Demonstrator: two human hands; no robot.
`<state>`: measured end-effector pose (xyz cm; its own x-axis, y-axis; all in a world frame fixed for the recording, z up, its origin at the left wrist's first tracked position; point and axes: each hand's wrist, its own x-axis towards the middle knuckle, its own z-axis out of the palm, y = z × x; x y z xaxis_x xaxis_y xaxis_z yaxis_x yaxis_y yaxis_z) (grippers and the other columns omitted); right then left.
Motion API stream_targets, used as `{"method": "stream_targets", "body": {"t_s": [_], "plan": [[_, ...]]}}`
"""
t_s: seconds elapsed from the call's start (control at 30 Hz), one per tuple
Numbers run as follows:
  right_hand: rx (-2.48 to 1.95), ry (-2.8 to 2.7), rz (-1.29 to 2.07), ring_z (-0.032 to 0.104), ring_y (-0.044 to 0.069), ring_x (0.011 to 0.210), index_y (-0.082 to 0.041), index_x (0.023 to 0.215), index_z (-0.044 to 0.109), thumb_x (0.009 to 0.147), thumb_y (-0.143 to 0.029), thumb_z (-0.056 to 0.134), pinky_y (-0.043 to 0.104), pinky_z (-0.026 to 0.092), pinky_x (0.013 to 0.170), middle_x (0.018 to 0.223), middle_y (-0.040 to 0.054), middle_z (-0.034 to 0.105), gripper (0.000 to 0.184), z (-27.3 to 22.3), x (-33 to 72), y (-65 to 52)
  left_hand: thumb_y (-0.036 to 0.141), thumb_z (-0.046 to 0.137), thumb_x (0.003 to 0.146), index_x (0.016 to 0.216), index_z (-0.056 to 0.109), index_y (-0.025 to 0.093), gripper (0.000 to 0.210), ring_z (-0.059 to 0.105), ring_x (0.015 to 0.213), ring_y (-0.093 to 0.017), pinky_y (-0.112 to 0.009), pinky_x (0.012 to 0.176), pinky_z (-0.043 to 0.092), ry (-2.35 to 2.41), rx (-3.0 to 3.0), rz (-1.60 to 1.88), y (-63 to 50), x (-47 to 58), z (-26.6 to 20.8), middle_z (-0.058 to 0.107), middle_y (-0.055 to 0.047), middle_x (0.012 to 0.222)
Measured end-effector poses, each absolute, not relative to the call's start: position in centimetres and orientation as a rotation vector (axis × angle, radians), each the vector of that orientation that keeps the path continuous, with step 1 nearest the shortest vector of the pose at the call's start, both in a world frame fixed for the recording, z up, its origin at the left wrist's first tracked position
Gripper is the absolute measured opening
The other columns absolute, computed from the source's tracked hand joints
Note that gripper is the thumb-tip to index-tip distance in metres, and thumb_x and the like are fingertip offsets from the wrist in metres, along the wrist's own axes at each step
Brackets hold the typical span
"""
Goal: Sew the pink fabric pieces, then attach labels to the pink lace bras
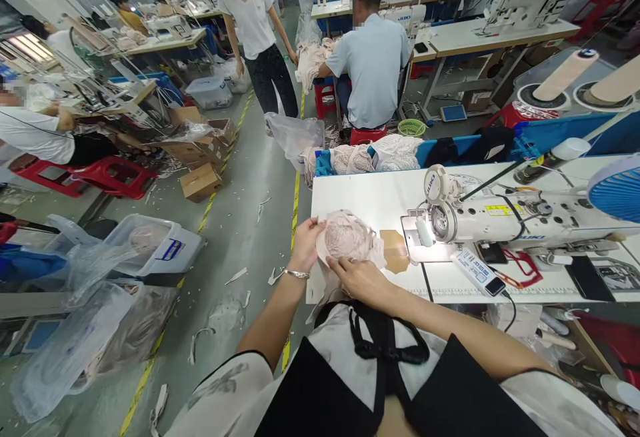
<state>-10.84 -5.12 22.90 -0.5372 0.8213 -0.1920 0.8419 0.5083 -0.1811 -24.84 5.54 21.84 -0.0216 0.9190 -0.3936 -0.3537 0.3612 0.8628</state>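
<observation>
Pale pink lace-like garment piece [347, 234] is in both my hands, left of the JUKI sewing machine [480, 224], over the near left part of the bench [370, 190]. Left hand [309, 240]: pinched narrow on its left edge. Right hand [361, 277]: fingers closed on its lower edge, thumb hidden. Brown patch [394, 250] lies between the piece and the machine.

Progress: piece is off the machine, so I'd call this a handling stage, no stitching right now. Can't tell which seams are done or left. Pale fabric bundles [350, 158] sit behind the machine's bench, left side; can't say whether finished.

Writing: "JUKI" on my machine, also on another sewing machine [404, 18] beyond it. White device [475, 270] just in front of my machine has blue characters, too small to read; yellow label [503, 210] on the machine, same.
</observation>
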Motion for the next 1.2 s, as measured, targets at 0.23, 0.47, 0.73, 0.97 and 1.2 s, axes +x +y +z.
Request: {"method": "stream_targets", "body": {"t_s": [0.23, 0.47, 0.73, 0.97, 1.2], "plan": [[2.079, 2.559, -0.104, 0.056, 0.023, 0.094, -0.017, 0.098, 0.064, 0.093, -0.005, 0.042, 0.03, 0.046, 0.07, 0.093, 0.0109, 0.066, 0.025, 19.6, -7.2, -5.0, 0.013, 0.068, 0.079, 0.08, 0.065, 0.018, 0.006, 0.07, 0.098, -0.016, -0.029, 0.098, 0.052, 1.139, 0.466, 1.537, 8.6, -28.3, 24.5, 0.075, -0.004, 0.087], [2.266, 2.659, -0.069, 0.053, 0.023, 0.094, -0.017, 0.108, 0.067, 0.092, -0.001, 0.039, 0.035, 0.044, 0.077, 0.103, 0.0117, 0.066, 0.037, 16.3, -4.7, -3.8, 0.019, 0.048, 0.091, 0.111, 0.067, 0.015, 0.028, 0.061, 0.123, -0.019, -0.033, 0.109, 0.046, 0.957, 0.271, 1.497, 9.2, -27.9, 26.1, 0.074, -0.01, 0.113], [2.418, 2.838, -0.867, 0.048, 0.029, 0.124, -0.018, 0.15, 0.031, 0.098, -0.036, 0.048, 0.052, 0.045, 0.101, 0.139, 0.018, 0.049, 0.058, 14.9, -4.1, -3.7, 0.032, 0.055, 0.092, 0.122, 0.066, 0.017, 0.035, 0.048, 0.138, -0.023, -0.039, 0.115, 0.041, 0.819, 0.724, 1.321, 9.6, -26.2, 31.3, 0.064, -0.011, 0.134], [2.139, 2.778, -1.597, 0.023, 0.032, 0.147, -0.027, 0.158, 0.008, 0.082, -0.053, 0.069, 0.057, 0.031, 0.115, 0.161, 0.0166, 0.02, 0.101, 17.1, -5.6, -2.3, 0.028, 0.055, 0.095, 0.107, 0.067, 0.014, 0.022, 0.049, 0.137, -0.025, -0.038, 0.117, 0.04, 0.832, 0.84, 1.474, 7.2, -23.3, 34.0, 0.07, -0.01, 0.12], [2.119, 2.689, -1.852, 0.033, 0.031, 0.144, -0.021, 0.158, 0.003, 0.078, -0.037, 0.068, 0.054, 0.03, 0.117, 0.16, 0.0199, 0.022, 0.104, 17.0, -7.1, -1.5, 0.016, 0.051, 0.096, 0.096, 0.068, 0.015, 0.017, 0.052, 0.134, -0.02, -0.034, 0.117, 0.039, 0.681, 0.956, 1.507, 6.1, -21.1, 35.7, 0.072, -0.007, 0.11]]}}
